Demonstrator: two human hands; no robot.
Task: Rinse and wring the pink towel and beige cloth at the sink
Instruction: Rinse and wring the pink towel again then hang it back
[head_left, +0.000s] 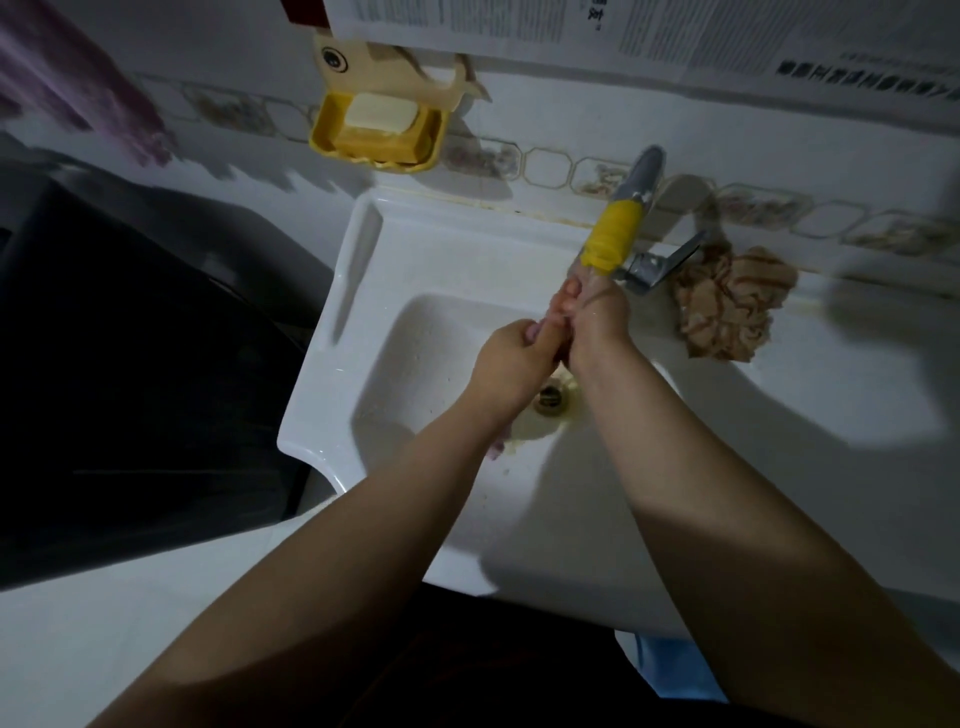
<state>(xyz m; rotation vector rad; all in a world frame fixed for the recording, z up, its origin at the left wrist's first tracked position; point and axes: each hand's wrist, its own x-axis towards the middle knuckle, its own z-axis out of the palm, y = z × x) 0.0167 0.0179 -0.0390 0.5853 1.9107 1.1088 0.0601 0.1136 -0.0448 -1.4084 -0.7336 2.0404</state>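
Both my hands meet over the white sink (332, 415), just under the tap spout wrapped in yellow tape (615, 231). My left hand (511, 358) and my right hand (597, 317) curl their fingers round the pink towel, which they mostly hide. A small pink end (496, 449) shows below my left wrist. Whether water is running I cannot tell. The beige cloth (727, 306) lies crumpled on the sink ledge to the right of the tap, apart from both hands.
The metal tap lever (670, 262) points right, beside the beige cloth. A yellow soap dish (324, 132) with soap hangs on the tiled wall at the back left. Pink-purple fabric (78, 88) hangs blurred at the top left. A dark object (130, 364) stands left of the sink. The drain (549, 397) lies under my wrists.
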